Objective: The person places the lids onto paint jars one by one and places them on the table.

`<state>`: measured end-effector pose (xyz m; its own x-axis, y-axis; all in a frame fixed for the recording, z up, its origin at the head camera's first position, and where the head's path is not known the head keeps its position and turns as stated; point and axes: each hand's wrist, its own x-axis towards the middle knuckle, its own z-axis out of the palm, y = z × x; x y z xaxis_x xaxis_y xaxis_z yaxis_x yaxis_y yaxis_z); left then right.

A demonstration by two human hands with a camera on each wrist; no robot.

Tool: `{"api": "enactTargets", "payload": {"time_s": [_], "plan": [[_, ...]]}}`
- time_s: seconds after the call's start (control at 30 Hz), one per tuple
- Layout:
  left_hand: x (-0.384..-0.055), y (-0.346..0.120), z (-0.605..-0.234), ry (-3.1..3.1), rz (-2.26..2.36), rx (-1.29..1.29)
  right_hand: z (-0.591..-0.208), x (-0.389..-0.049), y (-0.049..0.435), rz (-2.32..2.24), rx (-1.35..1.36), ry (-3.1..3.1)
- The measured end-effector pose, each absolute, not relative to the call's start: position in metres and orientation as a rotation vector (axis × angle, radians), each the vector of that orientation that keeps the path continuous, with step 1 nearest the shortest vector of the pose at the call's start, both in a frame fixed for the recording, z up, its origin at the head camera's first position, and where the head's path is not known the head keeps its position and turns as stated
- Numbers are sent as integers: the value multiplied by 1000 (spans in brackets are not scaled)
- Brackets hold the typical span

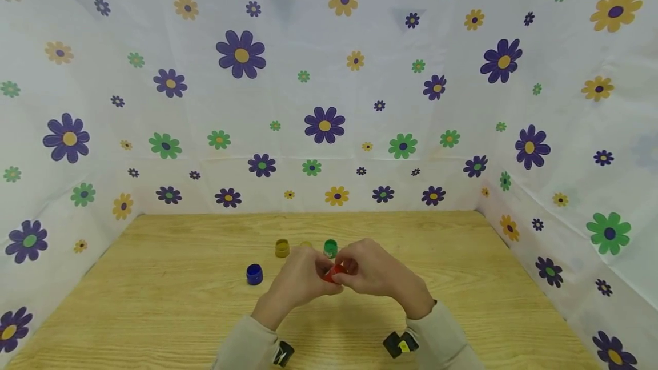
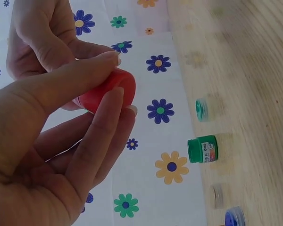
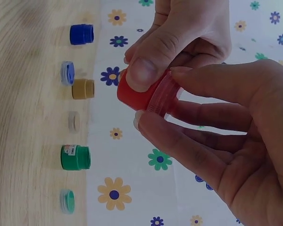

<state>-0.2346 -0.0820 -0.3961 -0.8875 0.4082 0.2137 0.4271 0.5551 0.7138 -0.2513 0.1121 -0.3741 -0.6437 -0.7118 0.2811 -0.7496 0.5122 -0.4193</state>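
Observation:
A small red paint jar (image 3: 134, 96) is held between both hands above the table, tilted on its side. My left hand (image 1: 298, 277) grips the red body, its thumb laid along the side. From the other end, my right hand (image 1: 379, 270) pinches the ridged, see-through red lid (image 3: 163, 94), which sits on the jar's mouth. In the left wrist view, the left fingertips curl round the jar's base, while the right hand (image 2: 42, 35) partly hides behind them.
On the table (image 1: 169, 290) stand uncapped jars: blue (image 1: 254, 274), yellow-brown (image 1: 282, 249) and green (image 1: 330, 248). Near them lie a blue lid (image 3: 67, 73), a pale lid (image 3: 74, 121) and a green lid (image 3: 67, 201). Flower-printed cloth (image 1: 288, 90) walls the table's back and sides.

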Motion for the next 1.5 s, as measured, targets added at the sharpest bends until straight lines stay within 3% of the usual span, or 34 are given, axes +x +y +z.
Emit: {"api": "enactTargets", "payload": {"time_s": [1.5], "plan": [[-246, -81, -438, -3067, -1064, -626, -371, -259, 130, 856, 1186, -2855]]}}
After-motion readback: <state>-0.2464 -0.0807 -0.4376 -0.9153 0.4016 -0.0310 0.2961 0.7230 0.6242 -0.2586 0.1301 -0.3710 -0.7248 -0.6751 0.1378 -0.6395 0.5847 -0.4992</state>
